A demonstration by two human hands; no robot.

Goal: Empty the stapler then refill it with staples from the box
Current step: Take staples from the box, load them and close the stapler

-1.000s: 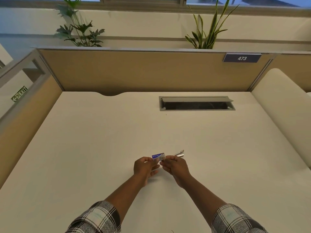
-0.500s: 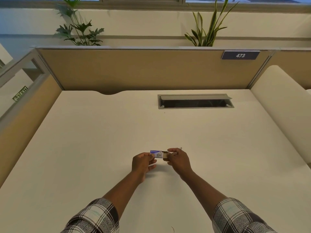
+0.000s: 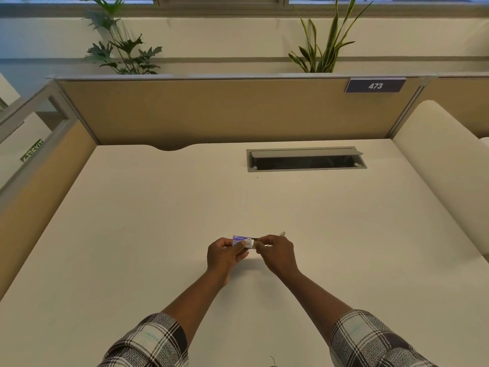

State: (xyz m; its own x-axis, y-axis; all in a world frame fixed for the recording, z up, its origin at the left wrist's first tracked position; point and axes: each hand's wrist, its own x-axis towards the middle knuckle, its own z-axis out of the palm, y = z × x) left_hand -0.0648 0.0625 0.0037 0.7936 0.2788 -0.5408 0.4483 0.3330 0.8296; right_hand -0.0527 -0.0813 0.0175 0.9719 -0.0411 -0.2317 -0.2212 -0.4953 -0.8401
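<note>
From the head camera, both hands meet above the middle of a pale counter [image 3: 132,234]. The left hand [image 3: 223,256] holds a small blue and white staple box [image 3: 242,241] level, its fingers [image 3: 239,247] pinching the box from below and behind. The right hand [image 3: 277,254] is at the box's right end, thumb and fingers pressed together on something small and pale there; what exactly they grip is too small to tell. Just behind the right hand a thin metal piece [image 3: 281,233] pokes out above the knuckles, most likely part of the stapler, though most of it is hidden by the hand. Both forearms reach in from the bottom edge, with plaid sleeves [image 3: 148,343] pushed up. Farther back, well apart from the hands, a grey cable slot [image 3: 304,152] with its flap raised is set into the counter. A tan partition [image 3: 211,112] carries a sign reading 473 [image 3: 375,86], and two plants [image 3: 124,49] stand behind it.
</note>
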